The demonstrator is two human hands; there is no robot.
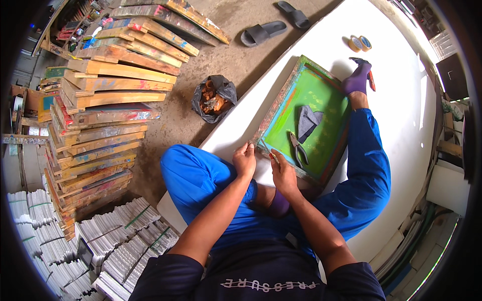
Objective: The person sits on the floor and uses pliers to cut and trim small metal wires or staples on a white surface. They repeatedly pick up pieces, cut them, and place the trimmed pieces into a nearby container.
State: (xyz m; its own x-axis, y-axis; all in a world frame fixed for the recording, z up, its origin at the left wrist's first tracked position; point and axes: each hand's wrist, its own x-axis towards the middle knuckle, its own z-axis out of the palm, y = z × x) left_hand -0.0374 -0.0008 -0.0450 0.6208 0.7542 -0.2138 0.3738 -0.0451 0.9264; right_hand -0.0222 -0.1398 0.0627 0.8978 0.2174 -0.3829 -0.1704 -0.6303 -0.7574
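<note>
Frame (277, 100) with a green middle lies slantwise on the white top (404, 130), in front of the person. The left hand (244, 161) is by its near left corner, finger and thumb close together; I cannot tell if they pinch something. The right hand (284, 176) holds a thin tool (265, 146) at the same corner. Pliers (297, 149) and a gray cloth (310, 122) lie on the green.

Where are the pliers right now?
In the head view, the pliers lie right of centre on the green screen, just below the grey cloth and beyond the right hand.
</note>
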